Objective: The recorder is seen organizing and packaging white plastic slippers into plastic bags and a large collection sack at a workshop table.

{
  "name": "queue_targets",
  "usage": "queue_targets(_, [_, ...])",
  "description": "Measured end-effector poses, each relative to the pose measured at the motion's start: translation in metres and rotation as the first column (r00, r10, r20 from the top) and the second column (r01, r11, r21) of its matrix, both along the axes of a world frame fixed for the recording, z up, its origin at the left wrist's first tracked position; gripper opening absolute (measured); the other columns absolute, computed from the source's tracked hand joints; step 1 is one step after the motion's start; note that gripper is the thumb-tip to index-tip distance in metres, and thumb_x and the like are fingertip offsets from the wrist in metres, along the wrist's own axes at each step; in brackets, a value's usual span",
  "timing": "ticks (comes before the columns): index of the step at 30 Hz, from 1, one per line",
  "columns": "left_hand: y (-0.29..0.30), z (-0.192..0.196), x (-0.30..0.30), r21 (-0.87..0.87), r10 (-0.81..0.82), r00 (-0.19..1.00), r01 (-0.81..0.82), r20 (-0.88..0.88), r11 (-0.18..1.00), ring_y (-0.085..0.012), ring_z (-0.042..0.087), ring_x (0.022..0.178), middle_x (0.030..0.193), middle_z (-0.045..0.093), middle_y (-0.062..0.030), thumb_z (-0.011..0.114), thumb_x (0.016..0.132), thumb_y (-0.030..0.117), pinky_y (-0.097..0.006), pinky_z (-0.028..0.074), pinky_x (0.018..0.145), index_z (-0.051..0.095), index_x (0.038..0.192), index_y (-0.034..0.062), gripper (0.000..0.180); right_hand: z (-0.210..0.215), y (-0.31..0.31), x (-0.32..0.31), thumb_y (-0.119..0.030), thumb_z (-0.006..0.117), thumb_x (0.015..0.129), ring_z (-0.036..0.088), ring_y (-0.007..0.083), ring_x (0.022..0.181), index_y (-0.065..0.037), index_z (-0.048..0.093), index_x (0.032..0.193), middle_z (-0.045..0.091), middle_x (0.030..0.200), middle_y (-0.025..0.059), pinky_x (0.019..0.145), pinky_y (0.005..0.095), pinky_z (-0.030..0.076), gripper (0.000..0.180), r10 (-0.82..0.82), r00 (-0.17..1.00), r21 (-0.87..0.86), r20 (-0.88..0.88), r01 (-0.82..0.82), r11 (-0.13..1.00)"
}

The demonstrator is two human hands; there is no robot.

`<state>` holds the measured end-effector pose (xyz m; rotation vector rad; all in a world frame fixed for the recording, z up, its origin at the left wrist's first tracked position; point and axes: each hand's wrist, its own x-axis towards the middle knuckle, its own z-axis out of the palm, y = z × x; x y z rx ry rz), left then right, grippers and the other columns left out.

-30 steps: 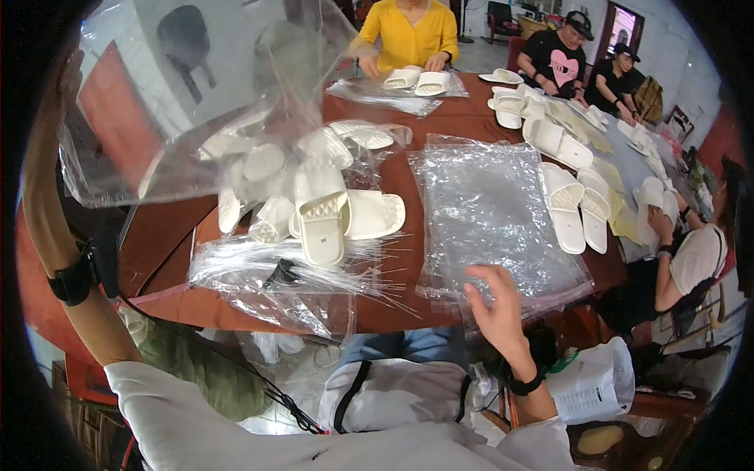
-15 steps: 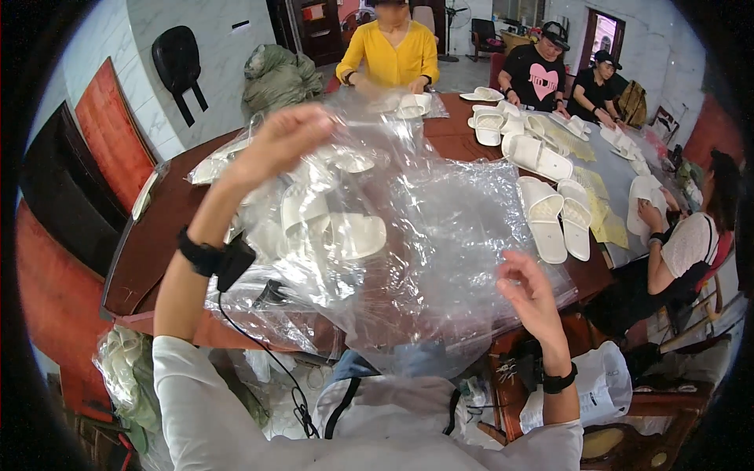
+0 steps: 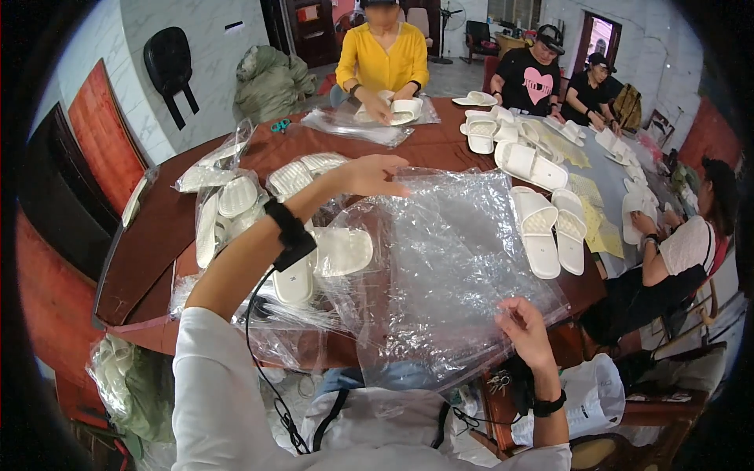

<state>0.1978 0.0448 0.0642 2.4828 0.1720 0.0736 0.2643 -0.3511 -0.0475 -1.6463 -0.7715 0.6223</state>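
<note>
Two hands stretch one clear crinkled plastic bag (image 3: 448, 275) flat above the dark red-brown desk (image 3: 157, 235). Left hand (image 3: 369, 174) pinches the corner at 11 o'clock; right hand (image 3: 525, 334) grips the edge at 5 o'clock, probably to spread it open. White foam slippers (image 3: 314, 263) lie underneath at 9 o'clock.

Clear plastic bag (image 3: 455, 275), large and crinkled, spread between left grip (image 3: 369, 174) at its far corner and right grip (image 3: 525, 336) at its near edge. Bagged white slippers (image 3: 228, 208) left of the left grip. Flat clear bags (image 3: 353, 125) beyond it, on bench (image 3: 157, 235).
</note>
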Motion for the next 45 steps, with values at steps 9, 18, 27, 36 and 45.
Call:
queue_targets(9, [-0.027, -0.031, 0.052, 0.048, 0.060, 0.984, -0.069, 0.167, 0.996, -0.0193, 0.063, 0.077, 0.083, 0.066, -0.0081, 0.059, 0.080, 0.034, -0.031, 0.049, 0.069, 0.064, 0.095, 0.0064, 0.032, 0.004, -0.009, -0.011, -0.006, 0.056, 0.084, 0.044, 0.0037, 0.062, -0.003, 0.051, 0.094, 0.049, 0.073, -0.0034, 0.054, 0.0187, 0.038, 0.011, -0.059, 0.997, 0.018, 0.045, 0.058, 0.998])
queue_targets(18, [-0.017, 0.001, 0.023, -0.309, 0.240, 0.953, -0.175, 0.184, 0.935, -0.0165, 0.056, 0.090, 0.096, 0.061, -0.0104, 0.056, 0.085, 0.034, -0.028, 0.045, 0.079, 0.056, 0.108, -0.0018, 0.043, 0.014, -0.024, 0.004, -0.014, 0.052, 0.088, 0.049, 0.0068, 0.059, -0.008, 0.047, 0.090, 0.049, 0.071, -0.0016, 0.051, 0.0217, 0.045, 0.009, -0.235, 0.951, 0.090, -0.203, 0.257, 0.962])
queue_targets(27, [0.002, 0.009, -0.065, 0.004, 0.310, 0.947, -0.311, -0.084, 0.950, -0.0202, 0.059, 0.065, 0.075, 0.059, -0.0134, 0.062, 0.075, 0.034, -0.030, 0.049, 0.055, 0.062, 0.085, -0.0032, 0.039, -0.019, -0.029, 0.078, -0.011, 0.052, 0.086, 0.042, 0.0040, 0.054, -0.004, 0.051, 0.086, 0.045, 0.065, -0.0024, 0.045, 0.0210, 0.033, 0.007, -0.243, 0.969, 0.043, 0.041, 0.242, 0.969])
queue_targets(36, [-0.010, -0.018, -0.075, -0.181, 0.298, 0.911, -0.356, -0.286, 0.917, -0.0236, 0.063, 0.069, 0.087, 0.060, -0.0179, 0.058, 0.078, 0.031, -0.032, 0.055, 0.056, 0.056, 0.097, -0.0119, 0.046, 0.023, -0.017, 0.026, -0.009, 0.058, 0.078, 0.045, 0.0365, 0.093, 0.003, 0.048, 0.103, 0.046, 0.100, 0.0208, 0.081, 0.0408, 0.037, 0.029, -0.254, 0.426, 0.002, 0.868, 0.509, 0.861])
queue_targets(45, [-0.003, -0.081, -0.005, -0.540, 0.490, 0.751, -0.660, -0.443, 0.522, -0.0342, 0.057, 0.093, 0.117, 0.046, -0.0280, 0.058, 0.083, 0.033, -0.042, 0.052, 0.071, 0.034, 0.125, -0.0090, 0.064, 0.027, 0.044, -0.112, -0.021, 0.070, 0.070, 0.049, 0.0296, 0.087, -0.004, 0.058, 0.090, 0.053, 0.090, 0.0118, 0.077, 0.0387, 0.036, 0.028, -0.003, 0.564, -0.076, 0.826, 0.116, 0.990])
